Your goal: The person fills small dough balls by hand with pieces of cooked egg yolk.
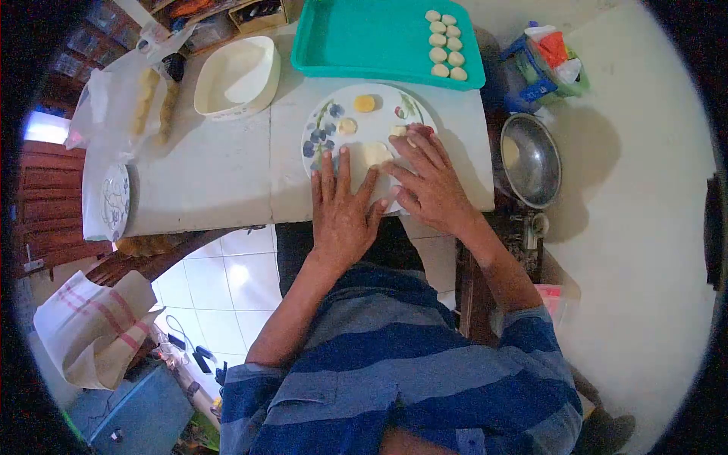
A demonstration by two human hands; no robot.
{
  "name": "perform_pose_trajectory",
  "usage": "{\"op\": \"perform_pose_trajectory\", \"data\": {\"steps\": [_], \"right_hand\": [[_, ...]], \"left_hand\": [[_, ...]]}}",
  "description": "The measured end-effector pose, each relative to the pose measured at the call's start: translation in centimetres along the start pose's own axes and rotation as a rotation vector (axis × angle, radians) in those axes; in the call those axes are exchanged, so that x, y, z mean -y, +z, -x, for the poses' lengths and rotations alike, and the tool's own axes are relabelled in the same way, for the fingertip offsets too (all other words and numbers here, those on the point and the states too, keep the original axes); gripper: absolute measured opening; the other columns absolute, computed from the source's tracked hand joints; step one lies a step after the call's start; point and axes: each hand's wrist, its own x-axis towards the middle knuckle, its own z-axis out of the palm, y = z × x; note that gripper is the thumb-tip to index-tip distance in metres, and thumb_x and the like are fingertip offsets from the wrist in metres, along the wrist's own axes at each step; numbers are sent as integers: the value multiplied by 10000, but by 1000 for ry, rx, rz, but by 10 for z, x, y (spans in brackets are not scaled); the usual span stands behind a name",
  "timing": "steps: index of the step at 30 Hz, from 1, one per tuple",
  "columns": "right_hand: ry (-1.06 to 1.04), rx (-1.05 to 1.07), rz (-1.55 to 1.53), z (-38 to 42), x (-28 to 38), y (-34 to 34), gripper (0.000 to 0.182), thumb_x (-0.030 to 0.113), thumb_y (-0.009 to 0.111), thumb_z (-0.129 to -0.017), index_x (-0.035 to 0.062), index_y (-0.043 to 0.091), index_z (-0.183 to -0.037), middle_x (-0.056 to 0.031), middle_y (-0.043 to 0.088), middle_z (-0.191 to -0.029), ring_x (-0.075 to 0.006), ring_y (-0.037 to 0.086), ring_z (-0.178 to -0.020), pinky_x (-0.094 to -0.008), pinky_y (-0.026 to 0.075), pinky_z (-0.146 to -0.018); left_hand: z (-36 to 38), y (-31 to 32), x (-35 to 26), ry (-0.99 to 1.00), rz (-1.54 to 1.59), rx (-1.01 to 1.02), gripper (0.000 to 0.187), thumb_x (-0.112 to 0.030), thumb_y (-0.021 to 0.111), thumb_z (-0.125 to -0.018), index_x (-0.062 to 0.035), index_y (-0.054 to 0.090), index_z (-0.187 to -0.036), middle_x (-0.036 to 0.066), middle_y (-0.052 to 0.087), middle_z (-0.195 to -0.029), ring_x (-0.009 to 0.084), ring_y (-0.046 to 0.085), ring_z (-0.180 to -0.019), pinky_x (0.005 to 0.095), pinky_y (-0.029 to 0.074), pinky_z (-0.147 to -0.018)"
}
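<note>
- A pale, off-white floor (652,152) fills the right side of the view, and glossy white tiles (220,296) show beneath the table's near edge.
- A white rectangular table (220,167) carries the work, with the person in a blue-and-grey striped shirt (409,379) leaning over it.
- A teal plastic tray (364,38) lies at the far edge, holding two rows of small pale dough balls (446,44) in its right corner.
- A cream oval baking dish (236,76) lies left of the tray, and a round steel bowl (531,159) stands off the table's right edge.
- A round white plate with blue flower print (322,125) lies before the person, bearing a yellow filling ball (365,103).
- The left hand (341,208) lies flat and open, fingers spread on the plate's near edge, grasping nothing.
- The right hand (428,182) is open too, its fingertips pressing on the plate.
- A flattened disc of pale dough (375,154) lies on the plate between both hands, touching them.
</note>
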Motion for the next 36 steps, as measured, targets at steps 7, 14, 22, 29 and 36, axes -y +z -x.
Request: {"op": "perform_pose_trajectory", "data": {"steps": [7, 14, 22, 29, 36], "right_hand": [[30, -32, -6, 0, -6, 4, 375, 206, 683, -855, 100, 701, -1214, -143, 503, -1486, -379, 346, -1470, -559, 231, -1230], [72, 21, 26, -5, -14, 4, 380, 244, 662, -893, 135, 689, -1256, -126, 447, -1536, -382, 319, -1480, -591, 215, -1222], [71, 76, 83, -18, -21, 5, 355, 247, 660, -897, 170, 687, -1243, -101, 402, -1577, -383, 304, -1484, -624, 197, -1219], [21, 24, 75, -10, -21, 3, 280, 273, 646, -911, 138, 703, -1150, -110, 432, -1544, -405, 360, -1443, -652, 229, -1195], [12, -13, 50, -1, -15, -3, 314, 264, 683, -864, 103, 709, -1132, -113, 500, -1486, -398, 380, -1431, -618, 239, -1210]], "left_hand": [[-1, -3, 2, -31, 3, -23, 499, -347, 633, -973, -128, 588, -1419, 293, 263, -1609, 508, 162, -1516, 650, 177, -1205], [-9, -4, 4, -14, -1, -40, 543, -354, 637, -969, -108, 558, -1446, 295, 265, -1605, 515, 163, -1512, 659, 165, -1203], [-18, 6, 2, 17, 0, -14, 548, -355, 649, -953, -122, 568, -1443, 289, 244, -1615, 520, 152, -1513, 662, 164, -1201], [-15, 8, -4, 44, 36, -36, 521, -375, 632, -963, -113, 600, -1412, 288, 260, -1610, 517, 165, -1511, 653, 164, -1205], [-9, 5, -8, 39, 29, 16, 528, -388, 615, -973, -103, 593, -1416, 290, 262, -1611, 517, 176, -1508, 644, 165, -1210]]}}
